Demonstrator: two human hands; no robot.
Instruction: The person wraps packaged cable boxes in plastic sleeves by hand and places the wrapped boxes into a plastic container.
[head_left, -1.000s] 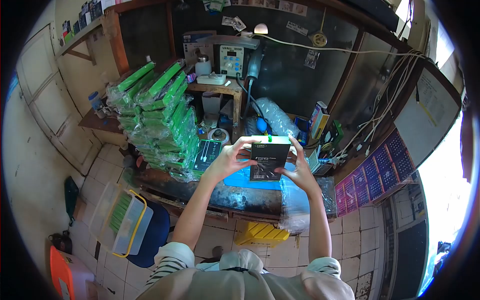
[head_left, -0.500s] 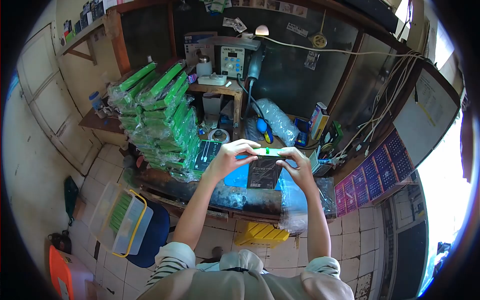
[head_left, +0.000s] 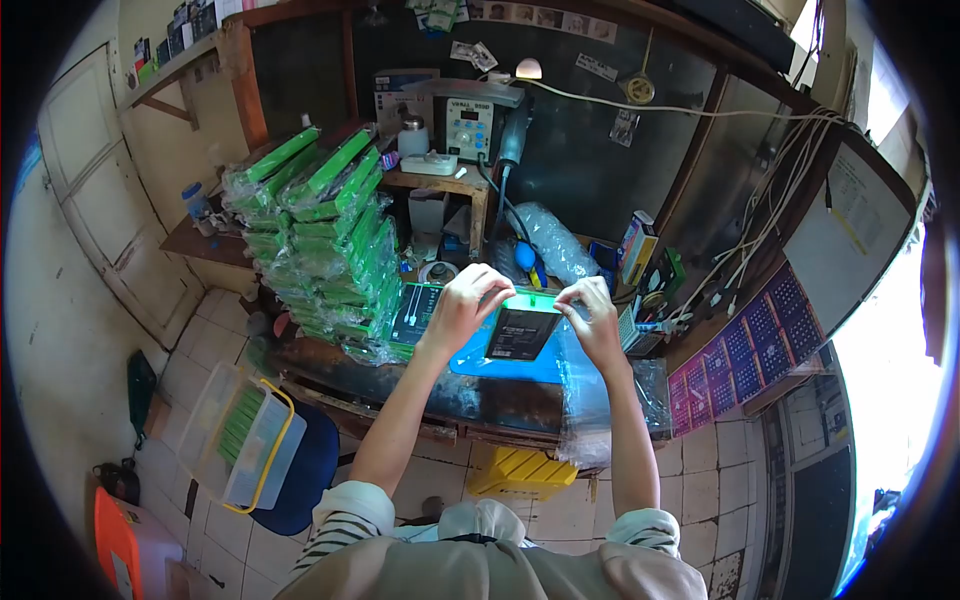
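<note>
Two hands, one black box: the left hand (head_left: 468, 305) pinches the top left corner of the box (head_left: 522, 335) between thumb and fingers, while the right hand (head_left: 596, 318) grips the top right corner the same way, at the center of the frame. The box hangs tilted above one blue mat (head_left: 470, 355) on the desk (head_left: 440, 392); pale print crosses its dark face, too small to read. A second box (head_left: 415, 312), showing a white cable, lies left of the mat, beside two columns of plastic-wrapped green packs (head_left: 320, 240), their exact number hard to count. At upper center stands one soldering station (head_left: 468, 128), its front lettering blurred, the last character apparently a D. One calendar (head_left: 740, 345), purple and blue with rows of small date grids, runs along the right, below a single white sheet (head_left: 850, 225) of illegible writing. One clear bin (head_left: 265, 465) with a yellow handle sits at lower left; one yellow stool (head_left: 520, 472) stands at lower center.
</note>
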